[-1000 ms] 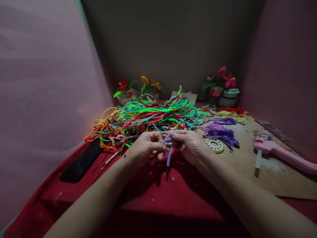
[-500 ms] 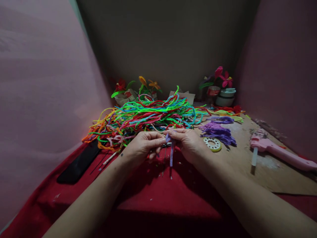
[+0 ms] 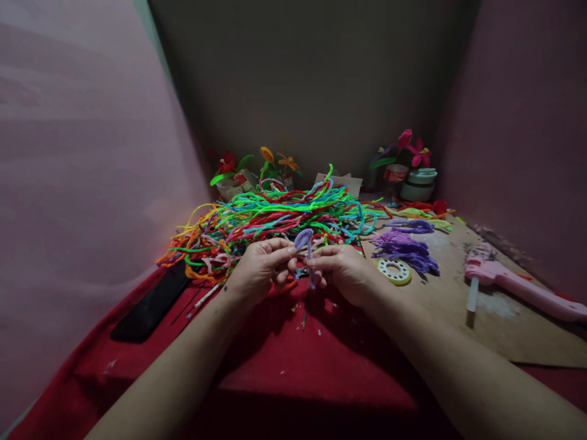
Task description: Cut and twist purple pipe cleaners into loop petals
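A light purple pipe cleaner (image 3: 303,237) is bent into a loop that stands up between my two hands. My left hand (image 3: 263,267) pinches its left side between thumb and fingers. On the other side, the fingertips of my right hand (image 3: 342,267) close on the right leg, whose end hangs below them. Under the hands, a dark metal tool (image 3: 302,272) lies partly hidden on the red cloth (image 3: 316,366). Just behind them rises a big heap of mixed-colour pipe cleaners (image 3: 284,211).
Purple pipe-cleaner pieces (image 3: 406,249), a tape roll (image 3: 394,271) and a pink glue gun (image 3: 518,282) lie on a brown board (image 3: 458,318) at right. A black phone (image 3: 149,308) lies at left. Potted pipe-cleaner flowers (image 3: 419,153) stand along the back.
The purple pipe cleaner, earlier gripped at its top with one end hanging down, now shows its loop above the fingers. My hands have moved slightly apart, and the view has shifted a little.
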Available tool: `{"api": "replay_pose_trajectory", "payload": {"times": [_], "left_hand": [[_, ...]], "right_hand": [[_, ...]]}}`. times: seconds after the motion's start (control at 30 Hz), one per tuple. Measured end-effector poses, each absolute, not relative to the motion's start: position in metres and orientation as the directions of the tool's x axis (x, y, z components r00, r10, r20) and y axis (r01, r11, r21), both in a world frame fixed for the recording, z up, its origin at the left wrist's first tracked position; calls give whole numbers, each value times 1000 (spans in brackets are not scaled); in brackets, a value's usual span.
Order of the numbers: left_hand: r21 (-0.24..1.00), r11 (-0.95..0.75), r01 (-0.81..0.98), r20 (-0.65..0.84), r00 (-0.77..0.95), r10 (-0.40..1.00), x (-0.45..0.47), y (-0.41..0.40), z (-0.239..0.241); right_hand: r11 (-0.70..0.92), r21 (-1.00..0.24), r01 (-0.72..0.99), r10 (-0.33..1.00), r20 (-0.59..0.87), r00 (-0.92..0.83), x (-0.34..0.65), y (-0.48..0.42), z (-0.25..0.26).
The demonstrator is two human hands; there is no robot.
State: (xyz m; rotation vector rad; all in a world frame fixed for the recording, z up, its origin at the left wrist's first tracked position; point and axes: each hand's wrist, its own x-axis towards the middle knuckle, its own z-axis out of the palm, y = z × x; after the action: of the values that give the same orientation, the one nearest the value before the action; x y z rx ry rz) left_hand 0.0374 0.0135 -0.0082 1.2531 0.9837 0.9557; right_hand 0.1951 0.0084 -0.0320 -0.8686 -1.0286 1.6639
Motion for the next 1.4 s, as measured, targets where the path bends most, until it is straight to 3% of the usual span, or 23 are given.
{"api": "replay_pose_trajectory", "payload": {"times": [0.23, 0.4, 0.47, 0.57, 0.7, 0.87, 1.0, 1.17, 1.27, 1.4], "left_hand": [[996, -64, 59, 46, 260, 964, 36, 12, -7], [988, -98, 122, 63, 261, 963, 41, 6, -5], [983, -105, 149, 60, 280, 958, 44, 3, -5], [974, -123, 189, 62, 299, 952, 50, -1, -6], [967, -157, 200, 92, 300, 949, 53, -3, -7], [968, -161, 194, 104, 275, 956, 54, -3, -8], [959, -178, 219, 123, 243, 962, 56, -3, -10], [948, -234, 218, 185, 221, 957, 55, -2, -18], [941, -269, 206, 218, 243, 945, 55, -2, -20], [965, -216, 152, 155, 333, 930, 56, -5, -16]], "right_hand": [[-139, -940, -313, 936, -21, -352, 193, 4, -33], [56, -881, -470, 989, 114, -95, 191, 3, -26], [135, -881, -454, 988, 155, -8, 191, 2, -24], [271, -911, -311, 963, 258, 81, 191, 1, -25], [416, -909, 26, 898, 415, 148, 190, -1, -30], [545, -693, 472, 715, 678, 169, 189, -6, -30], [598, -546, 586, 604, 788, 118, 186, -9, -28], [633, -557, 538, 630, 774, 59, 183, -10, -33], [580, -686, 440, 746, 664, 52, 182, -10, -34], [370, -918, 142, 926, 377, 31, 185, -8, -29]]}}
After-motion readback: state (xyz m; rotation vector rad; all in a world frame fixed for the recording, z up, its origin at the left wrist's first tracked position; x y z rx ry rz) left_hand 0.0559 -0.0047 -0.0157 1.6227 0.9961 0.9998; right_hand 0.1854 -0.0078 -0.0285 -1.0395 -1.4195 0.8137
